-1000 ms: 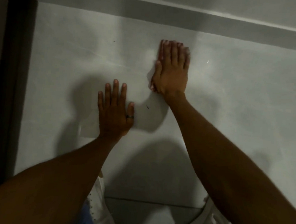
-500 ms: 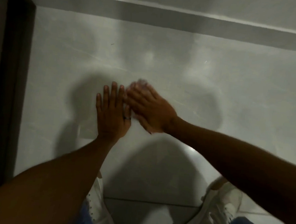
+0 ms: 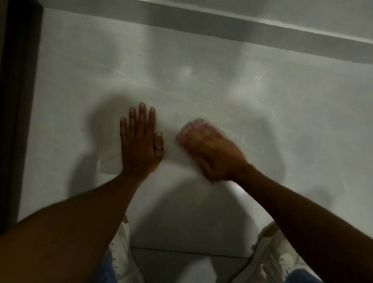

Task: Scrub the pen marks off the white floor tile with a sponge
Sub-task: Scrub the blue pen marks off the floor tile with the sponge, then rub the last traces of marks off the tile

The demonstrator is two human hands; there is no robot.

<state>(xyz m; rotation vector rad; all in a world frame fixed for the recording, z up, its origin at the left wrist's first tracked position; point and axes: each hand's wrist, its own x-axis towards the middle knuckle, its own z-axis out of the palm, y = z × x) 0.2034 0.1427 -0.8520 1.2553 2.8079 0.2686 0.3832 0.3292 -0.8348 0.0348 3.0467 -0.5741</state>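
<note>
Two hands are on the floor here. The left hand [image 3: 141,144] lies flat, palm down, four fingers and thumb spread a little and pointing away from the person toward the wall, holding nothing; one dark ring [image 3: 158,148] circles the thumb. The right hand [image 3: 211,153] sits just beside it, apart from it, blurred, fingers curled down and angled toward the upper left, knuckles raised. Whether a sponge is under that palm cannot be told; the blur and the hand itself hide whatever is there, so its long axis cannot be read either. Beneath both hands, one large white floor tile [image 3: 207,87] spreads out, smooth and glossy, with faint pale streaks and soft shadows of the arms across it. One tiny dark mark [image 3: 139,55] shows on the tile, well beyond the left fingertips, a short dash lying roughly sideways. One thin grout line [image 3: 184,251] runs left to right near the person's feet. Two white shoes, the left shoe [image 3: 126,263] perforated along its side, the right shoe [image 3: 267,264] laced, sit at the bottom edge with blue denim over them. A grey skirting band [image 3: 211,23] runs along the wall, and one dark door frame [image 3: 9,106] stands upright at the left.
</note>
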